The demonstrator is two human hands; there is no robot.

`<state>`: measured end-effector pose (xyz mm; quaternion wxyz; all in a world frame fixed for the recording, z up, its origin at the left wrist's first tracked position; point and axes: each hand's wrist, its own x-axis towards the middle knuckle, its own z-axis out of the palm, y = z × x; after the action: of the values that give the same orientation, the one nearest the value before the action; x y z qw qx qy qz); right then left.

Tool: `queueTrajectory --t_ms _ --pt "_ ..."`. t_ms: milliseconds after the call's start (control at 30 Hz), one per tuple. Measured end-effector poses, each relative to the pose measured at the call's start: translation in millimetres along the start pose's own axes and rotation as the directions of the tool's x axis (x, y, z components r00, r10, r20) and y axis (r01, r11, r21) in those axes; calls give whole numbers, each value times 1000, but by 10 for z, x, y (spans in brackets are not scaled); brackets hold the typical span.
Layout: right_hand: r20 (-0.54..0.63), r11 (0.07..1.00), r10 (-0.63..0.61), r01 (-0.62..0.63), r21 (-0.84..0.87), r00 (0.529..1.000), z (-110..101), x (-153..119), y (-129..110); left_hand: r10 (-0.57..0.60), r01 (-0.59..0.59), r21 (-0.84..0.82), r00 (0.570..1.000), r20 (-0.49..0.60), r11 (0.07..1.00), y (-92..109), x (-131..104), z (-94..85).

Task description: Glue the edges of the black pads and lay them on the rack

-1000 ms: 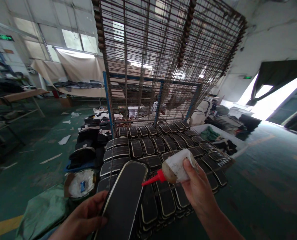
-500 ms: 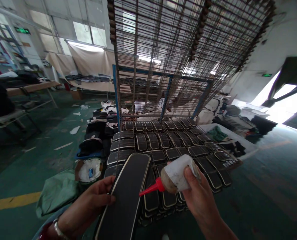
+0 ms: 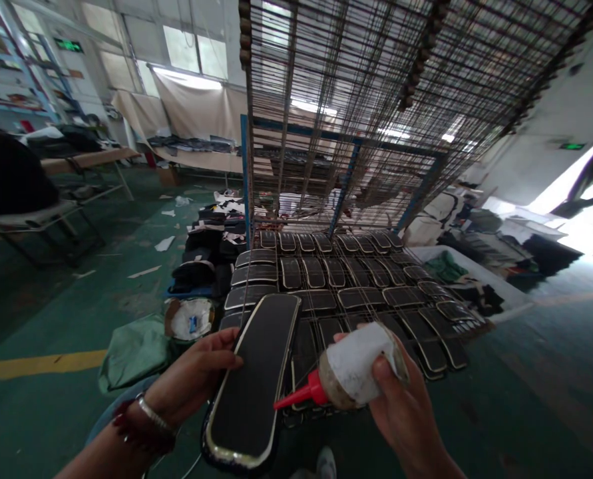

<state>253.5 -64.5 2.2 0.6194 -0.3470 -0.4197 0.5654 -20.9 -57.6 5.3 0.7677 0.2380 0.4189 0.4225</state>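
My left hand (image 3: 209, 369) grips the left edge of a long black padded panel (image 3: 256, 379) with rounded ends and a pale, glossy line round its border. The panel is tilted up in front of me. In my right hand (image 3: 400, 392) is a squeeze bottle (image 3: 353, 366) with a whitish wrap and a red pointed nozzle (image 3: 301, 392). The nozzle tip is at the panel's right edge, on the pale line. My right fingers are wrapped round the bottle, and those behind it are hidden.
Many similar black panels (image 3: 313, 271) lie in rows on a rack. Above them tilts a large wire-mesh rack (image 3: 346, 86). On the floor at left are a green cloth bag (image 3: 136, 352), a round container (image 3: 174, 326) and stacked dark pieces (image 3: 194, 266). A person (image 3: 11, 166) sits far left.
The panel has come up and further into view, showing its near rounded end. The bottle's red tip has moved down along the panel's right edge. The view has shifted left.
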Motion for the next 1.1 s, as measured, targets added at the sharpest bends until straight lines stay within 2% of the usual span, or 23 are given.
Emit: queueTrajectory --t_ms 133,267,467,600,667,767,833,867,933,1033,1100 --pt "-16 1000 11 -11 -1 1000 0 -78 9 10 -11 -20 1000 -27 1000 -11 -2 -33" --pt "-17 1000 5 -4 10 1000 15 -124 16 37 -39 -13 992 -117 999 -8 -3 -45" --pt "-88 999 -9 13 48 996 -32 -127 64 78 -83 -7 963 -257 997 11 -8 4" --pt "-106 999 -8 14 50 994 -50 -183 183 97 -119 -48 940 -327 992 -3 7 27" --pt "-168 997 34 -21 78 985 1 -232 272 97 -132 -70 925 -368 989 -12 29 31" --pt "-194 964 203 -161 211 960 113 -218 382 109 -152 -77 909 -402 985 -38 68 35" --pt "-180 918 312 -247 312 933 171 -92 391 118 -147 -59 929 -350 987 -74 86 50" --pt "-193 906 328 -250 341 925 188 6 371 117 -138 -49 945 -305 989 -100 90 66" --pt "-253 935 250 -165 314 935 199 240 298 90 -101 -42 973 -212 994 -160 90 119" --pt "-272 995 -20 45 85 962 175 560 194 32 -40 -66 993 -117 997 -246 83 230" --pt "-255 992 -128 124 -32 958 159 679 184 -1 -6 -79 996 -88 997 -277 88 296"
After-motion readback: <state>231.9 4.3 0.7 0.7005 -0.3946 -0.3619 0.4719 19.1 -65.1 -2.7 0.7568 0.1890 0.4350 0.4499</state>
